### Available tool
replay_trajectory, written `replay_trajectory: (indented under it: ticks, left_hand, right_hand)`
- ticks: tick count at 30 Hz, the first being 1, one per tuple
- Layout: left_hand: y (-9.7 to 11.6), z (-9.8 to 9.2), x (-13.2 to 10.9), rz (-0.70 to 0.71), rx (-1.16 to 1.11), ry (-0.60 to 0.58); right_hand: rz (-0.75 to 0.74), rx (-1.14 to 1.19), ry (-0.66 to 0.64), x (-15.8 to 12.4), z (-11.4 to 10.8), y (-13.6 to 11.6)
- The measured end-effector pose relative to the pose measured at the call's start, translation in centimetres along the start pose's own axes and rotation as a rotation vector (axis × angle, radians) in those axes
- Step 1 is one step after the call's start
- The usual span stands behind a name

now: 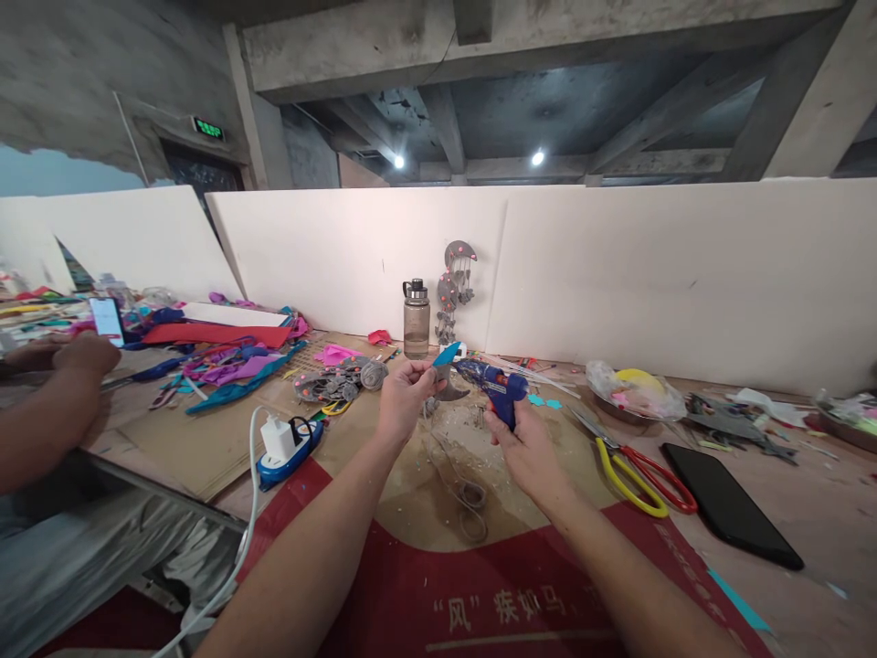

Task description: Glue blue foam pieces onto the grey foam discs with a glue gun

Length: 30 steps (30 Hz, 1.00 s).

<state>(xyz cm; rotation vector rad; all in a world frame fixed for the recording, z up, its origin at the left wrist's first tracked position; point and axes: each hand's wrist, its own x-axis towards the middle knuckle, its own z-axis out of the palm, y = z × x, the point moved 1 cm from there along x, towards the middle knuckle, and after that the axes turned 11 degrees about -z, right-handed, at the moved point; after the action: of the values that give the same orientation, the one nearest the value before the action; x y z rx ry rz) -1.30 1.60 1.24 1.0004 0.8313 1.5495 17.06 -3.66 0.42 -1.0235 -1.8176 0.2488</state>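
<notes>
White foam boards (617,274) stand behind the brown tabletop (822,512); bare concrete beams (521,41) overhead, two ceiling spotlights (537,158) lit, green exit sign (207,129) over dark doorway.

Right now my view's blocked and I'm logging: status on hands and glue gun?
Right hand gripping blue glue gun, nozzle pointing left. Left hand pinching blue-grey cutout near the nozzle. Scissors and black phone lie right, apart from both hands.

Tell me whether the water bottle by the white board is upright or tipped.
Upright: the water bottle stands on its base on the table, cap at the top.
</notes>
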Motion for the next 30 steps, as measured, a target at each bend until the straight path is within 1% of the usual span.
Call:
replay_trajectory:
  ticks: [4, 6, 8, 10, 11, 12, 13, 14, 15, 16, 17, 18, 19, 20, 21, 22, 23, 25, 26, 28, 30]
  left_hand:
    - [-0.1, -0.2, 0.1, 0.004, -0.02, 0.002]
    - [-0.2, -0.3, 0.2, -0.003, -0.032, 0.002]
    - [-0.3, -0.3, 0.3, -0.022, -0.045, 0.0]
    - [-0.4, -0.3, 0.4, -0.043, -0.055, -0.002]
    - [-0.4, -0.3, 0.4, -0.05, -0.058, -0.003]
    - [-0.4, -0.3, 0.5, -0.052, -0.059, -0.004]
    - [-0.5, -0.3, 0.5, -0.05, -0.054, -0.005]
    - [-0.5, -0.3, 0.5, -0.045, -0.045, -0.007]
    - [-0.6, -0.3, 0.6, -0.035, -0.032, -0.007]
    - [-0.7, -0.3, 0.6, -0.023, -0.016, -0.004]
    - [-0.8, -0.3, 0.6, -0.008, 0.004, 0.001]
    - [-0.9, -0.2, 0.6, 0.009, 0.027, 0.005]
    - [-1.0, -0.2, 0.5, 0.029, 0.052, 0.011]
    - [-1.1, -0.2, 0.5, 0.05, 0.08, 0.015]
    - [-1.2, -0.1, 0.4, 0.071, 0.112, 0.018]
    - [-1.3, -0.1, 0.4, 0.094, 0.144, 0.017]
    - [-1.4, 0.0, 0.3, 0.118, 0.177, 0.014]
    - [-1.5, -0.1, 0.2, 0.177, 0.254, 0.016]
    - [-1.5, -0.2, 0.2, 0.214, 0.299, 0.027]
    - [-1.2, -0.4, 0.0, 0.288, 0.384, 0.059]
    - [-0.8, -0.6, -0.3, 0.334, 0.432, 0.088]
  right_hand:
    - [0.022, 0.04, 0.019, 0.1, -0.2, 0.1]
    - [0.077, 0.101, 0.04, 0.3, -0.2, 0.4]
    - [0.166, 0.204, 0.076, 0.6, -0.2, 1.0]
    - [0.275, 0.323, 0.101, 1.0, 0.0, 2.3]
    - [0.332, 0.37, 0.088, 1.1, 0.0, 3.2]
    - [0.387, 0.396, 0.05, 1.2, 0.0, 4.2]
    - [0.434, 0.383, -0.015, 1.2, 0.0, 5.3]
    - [0.457, 0.327, -0.078, 1.1, -0.2, 6.3]
    - [0.46, 0.222, -0.105, 0.9, -0.5, 7.3]
    - [0.432, 0.075, -0.09, 0.7, -1.0, 8.1]
    - [0.38, -0.083, -0.028, 0.6, -1.5, 8.6]
    - [0.315, -0.229, 0.063, 0.5, -2.1, 8.7]
    - [0.241, -0.337, 0.152, 0.5, -2.5, 8.5]
    - [0.176, -0.387, 0.222, 0.6, -2.7, 7.9]
    - [0.126, -0.379, 0.267, 0.8, -2.5, 7.0]
    - [0.092, -0.305, 0.249, 1.2, -2.1, 5.8]
    - [0.096, -0.181, 0.219, 1.6, -1.2, 4.5]
    - [0.118, 0.151, 0.131, 2.4, 1.2, 1.9]
    - [0.149, 0.323, 0.087, 2.8, 2.7, 0.7]
    - [0.242, 0.614, 0.068, 3.3, 5.3, -1.0]
    - [0.311, 0.786, 0.069, 3.5, 7.0, -1.7]
